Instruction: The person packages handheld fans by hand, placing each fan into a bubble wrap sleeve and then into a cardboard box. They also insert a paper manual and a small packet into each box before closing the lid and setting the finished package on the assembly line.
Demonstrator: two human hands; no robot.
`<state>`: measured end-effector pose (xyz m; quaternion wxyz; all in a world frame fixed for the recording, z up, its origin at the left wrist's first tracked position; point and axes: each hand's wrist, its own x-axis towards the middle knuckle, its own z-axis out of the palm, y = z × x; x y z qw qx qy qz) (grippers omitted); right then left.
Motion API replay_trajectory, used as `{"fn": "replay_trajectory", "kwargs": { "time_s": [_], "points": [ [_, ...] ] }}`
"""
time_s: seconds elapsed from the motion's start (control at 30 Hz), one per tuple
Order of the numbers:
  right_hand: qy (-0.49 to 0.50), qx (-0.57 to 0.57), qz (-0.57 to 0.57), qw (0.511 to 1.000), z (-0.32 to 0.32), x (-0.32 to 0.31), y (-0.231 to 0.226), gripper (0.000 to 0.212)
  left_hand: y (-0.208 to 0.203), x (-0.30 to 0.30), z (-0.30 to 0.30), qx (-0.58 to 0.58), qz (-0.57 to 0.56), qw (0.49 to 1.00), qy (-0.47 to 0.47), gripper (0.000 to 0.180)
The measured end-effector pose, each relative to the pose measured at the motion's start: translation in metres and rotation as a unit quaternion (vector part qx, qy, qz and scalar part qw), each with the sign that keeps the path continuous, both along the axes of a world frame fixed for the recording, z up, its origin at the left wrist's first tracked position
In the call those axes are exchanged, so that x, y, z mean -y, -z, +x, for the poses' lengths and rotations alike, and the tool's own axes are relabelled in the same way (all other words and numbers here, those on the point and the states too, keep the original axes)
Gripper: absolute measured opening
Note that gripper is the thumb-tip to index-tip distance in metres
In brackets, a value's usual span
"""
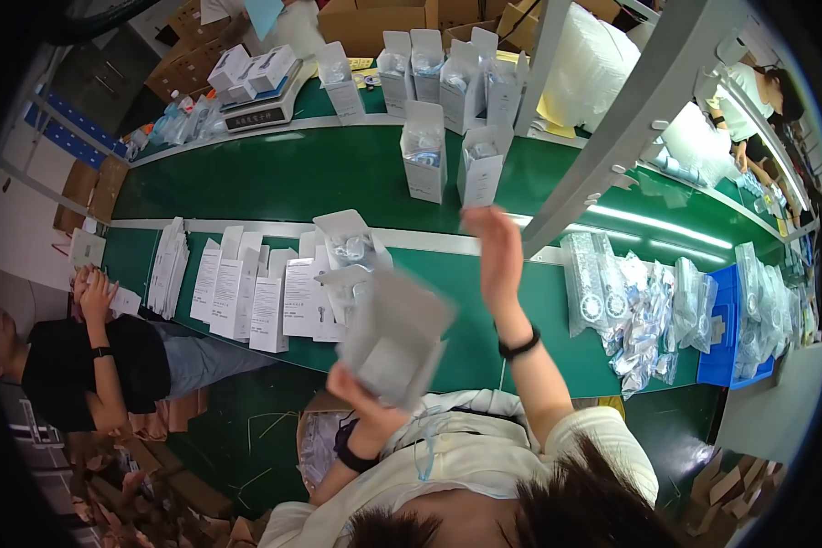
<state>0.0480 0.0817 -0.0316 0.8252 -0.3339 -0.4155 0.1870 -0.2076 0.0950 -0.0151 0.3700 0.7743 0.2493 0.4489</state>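
Note:
In my left hand [365, 402] is an open white carton [400, 333], tilted and blurred, its grey inside facing up with nothing visible in it. My right hand [497, 256] is raised over the green table, slightly blurred, fingers stretched out and holding nothing visible. Just beyond its fingertips, an open white box [481, 173] stands upright with a clear-wrapped item inside. Beside that stands another filled box [424, 169]. Left of the held carton, an open box [347, 242] shows a bagged part, among a row of upright white boxes [237, 292].
Bagged parts [634, 306] lie on the right of the table [539, 356], beside a blue bin [723, 320]. A grey metal post [602, 137] slants over the right side. More filled boxes [461, 87] and a scale [265, 105] stand at the back. A co-worker [100, 365] is at left.

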Motion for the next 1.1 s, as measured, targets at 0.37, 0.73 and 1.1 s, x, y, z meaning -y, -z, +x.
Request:
{"fn": "replay_trajectory", "kwargs": {
  "time_s": [0.37,0.73,1.1],
  "points": [
    [0.149,-0.258,-0.07,0.952,-0.006,0.216,0.021,0.078,-0.075,-0.029,0.053,-0.15,0.072,0.932,0.323,0.054],
    [0.344,0.209,-0.438,0.804,-0.027,0.151,0.001,0.055,-0.048,-0.191,0.05,-0.289,0.16,0.932,0.148,0.043],
    [-0.031,0.288,-0.428,0.856,-0.076,0.054,0.036,0.099,-0.013,-0.206,0.077,-0.211,0.015,0.963,0.166,0.02]
  ]
}}
